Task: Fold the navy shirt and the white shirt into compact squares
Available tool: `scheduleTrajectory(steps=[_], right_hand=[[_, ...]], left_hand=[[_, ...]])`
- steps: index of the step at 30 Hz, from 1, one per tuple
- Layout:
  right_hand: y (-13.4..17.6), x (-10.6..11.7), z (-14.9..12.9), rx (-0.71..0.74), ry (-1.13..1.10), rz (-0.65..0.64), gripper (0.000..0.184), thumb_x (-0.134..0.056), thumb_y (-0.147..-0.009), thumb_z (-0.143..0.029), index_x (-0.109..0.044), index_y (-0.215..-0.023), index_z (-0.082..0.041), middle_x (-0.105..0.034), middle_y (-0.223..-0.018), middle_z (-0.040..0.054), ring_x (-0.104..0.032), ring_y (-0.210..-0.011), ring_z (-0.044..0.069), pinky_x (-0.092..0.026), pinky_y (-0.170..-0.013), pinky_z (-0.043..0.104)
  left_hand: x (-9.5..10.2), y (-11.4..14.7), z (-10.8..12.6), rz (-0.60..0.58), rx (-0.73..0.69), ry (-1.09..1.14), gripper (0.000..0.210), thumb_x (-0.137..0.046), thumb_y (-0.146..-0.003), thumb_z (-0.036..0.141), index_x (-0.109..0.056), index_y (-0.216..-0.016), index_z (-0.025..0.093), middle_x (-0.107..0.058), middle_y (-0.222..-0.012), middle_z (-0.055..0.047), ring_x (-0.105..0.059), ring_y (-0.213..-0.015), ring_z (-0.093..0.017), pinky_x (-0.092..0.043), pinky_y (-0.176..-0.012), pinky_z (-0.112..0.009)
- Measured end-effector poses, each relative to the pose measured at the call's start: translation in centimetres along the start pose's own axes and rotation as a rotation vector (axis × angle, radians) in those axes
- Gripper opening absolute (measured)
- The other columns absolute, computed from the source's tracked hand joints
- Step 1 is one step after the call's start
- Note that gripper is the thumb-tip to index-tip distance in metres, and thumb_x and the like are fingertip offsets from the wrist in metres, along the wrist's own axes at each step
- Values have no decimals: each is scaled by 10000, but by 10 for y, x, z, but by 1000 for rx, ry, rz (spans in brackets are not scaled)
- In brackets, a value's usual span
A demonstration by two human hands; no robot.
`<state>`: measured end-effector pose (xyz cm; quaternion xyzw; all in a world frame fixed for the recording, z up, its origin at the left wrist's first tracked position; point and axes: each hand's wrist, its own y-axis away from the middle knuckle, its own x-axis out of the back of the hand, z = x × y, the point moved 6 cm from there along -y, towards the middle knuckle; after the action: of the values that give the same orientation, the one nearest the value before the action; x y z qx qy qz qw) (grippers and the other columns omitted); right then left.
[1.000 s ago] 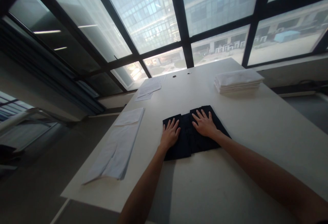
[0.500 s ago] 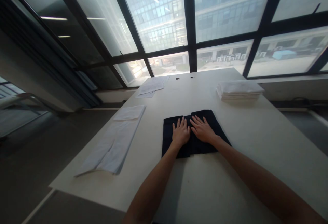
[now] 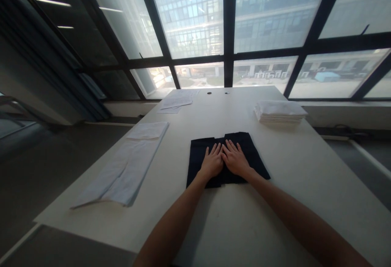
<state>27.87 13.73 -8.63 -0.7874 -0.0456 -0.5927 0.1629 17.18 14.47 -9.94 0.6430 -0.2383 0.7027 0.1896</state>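
Note:
A dark navy folded cloth (image 3: 255, 163) lies flat on the white table (image 3: 195, 226), with a seam or gap running down its middle. My left hand (image 3: 213, 162) rests palm down on its left part, fingers stretched forward. On the other side of the middle line, my right hand (image 3: 234, 157) presses flat too, with fingers pointing forward and left. The two hands touch or nearly touch at the fingertips. Neither grips the fabric. What kind of garment or cloth it is, I cannot tell.
Along the table's left side lies a long folded white cloth (image 3: 128, 161). Papers (image 3: 177, 101) lie at the far left, and a stack of folded white cloths (image 3: 279, 110) stands at the far right. Large windows (image 3: 262, 14) rise behind the table.
Both hands have drawn a little closer together over the middle of the dark cloth. My view has shifted slightly, so the table appears a little farther left.

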Motion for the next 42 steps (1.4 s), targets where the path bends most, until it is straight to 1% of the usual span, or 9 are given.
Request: scheduleTrajectory(steps=[5, 13, 17, 21, 24, 29, 32, 37, 42], right_hand=[[-1, -4, 0, -39, 14, -9, 594, -249, -1059, -401, -386, -1566, -124, -291, -1648, 124, -188, -1545, 256, -99, -1235, 519], [-1, -2, 17, -281, 22, 63, 624, -290, -1055, -456, -391, -1560, -103, -261, -1656, 160, -179, -1539, 312, -121, -1212, 577], [-1, -3, 19, -257, 22, 41, 598, -312, -1051, -426, -400, -1559, -123, -283, -1652, 142, -203, -1531, 322, -139, -1209, 588], [-6, -5, 27, -141, -7, -41, 586, -302, -1054, -430, -389, -1569, -164, -287, -1656, 104, -211, -1534, 294, -163, -1220, 553], [-12, -2, 50, -142, 7, -64, 584, -291, -1059, -453, -376, -1577, -197, -269, -1664, 94, -190, -1543, 271, -140, -1230, 539], [-13, 6, 110, -390, 62, -77, 615, -298, -1052, -495, -311, -1604, -224, -219, -1679, 116, -171, -1544, 316, -155, -1202, 617], [-8, 8, 127, -486, 70, -82, 634, -285, -1053, -489, -273, -1617, -199, -247, -1664, 166, -214, -1531, 325, -199, -1191, 604], [-2, 11, 100, -384, 138, 23, 603, -298, -1055, -439, -358, -1582, -151, -197, -1668, 208, -147, -1544, 354, -148, -1185, 648], [-4, 0, 44, -5, 20, -61, 584, -294, -1056, -458, -369, -1581, -210, -228, -1677, 101, -129, -1559, 261, -125, -1229, 568]], left_hand=[[-1, 6, 9, 11, -23, -17, 585, -304, -1028, 258, -311, -1583, 72, -257, -1656, -159, -195, -1548, -286, -199, -1228, -568], [9, 1, 4, 93, 108, 168, 513, -303, -1052, 277, -424, -1535, 155, -398, -1604, -101, -318, -1508, -224, -215, -1244, -504], [11, -1, -5, 153, 200, 230, 530, -329, -1007, 159, -444, -1523, 138, -421, -1591, -111, -327, -1503, -221, -256, -1232, -444], [11, 2, -13, 173, 296, 144, 527, -373, -1001, 199, -460, -1514, 114, -401, -1596, -152, -294, -1513, -292, -228, -1228, -512], [9, 3, -14, 154, 300, 115, 511, -366, -1018, 247, -488, -1496, 113, -412, -1590, -151, -327, -1495, -302, -237, -1222, -515], [10, 4, -15, 146, 301, 116, 502, -372, -1021, 268, -510, -1484, 132, -420, -1589, -126, -334, -1493, -285, -247, -1223, -490], [11, 3, -15, 148, 303, 110, 501, -374, -1018, 273, -520, -1478, 136, -425, -1588, -115, -340, -1490, -277, -257, -1222, -479], [12, 3, -14, 155, 302, 100, 505, -373, -1014, 272, -521, -1478, 139, -429, -1586, -111, -344, -1488, -273, -271, -1217, -484], [12, 4, -14, 155, 297, 94, 506, -369, -1018, 274, -511, -1485, 140, -430, -1586, -110, -343, -1489, -267, -267, -1220, -478]])
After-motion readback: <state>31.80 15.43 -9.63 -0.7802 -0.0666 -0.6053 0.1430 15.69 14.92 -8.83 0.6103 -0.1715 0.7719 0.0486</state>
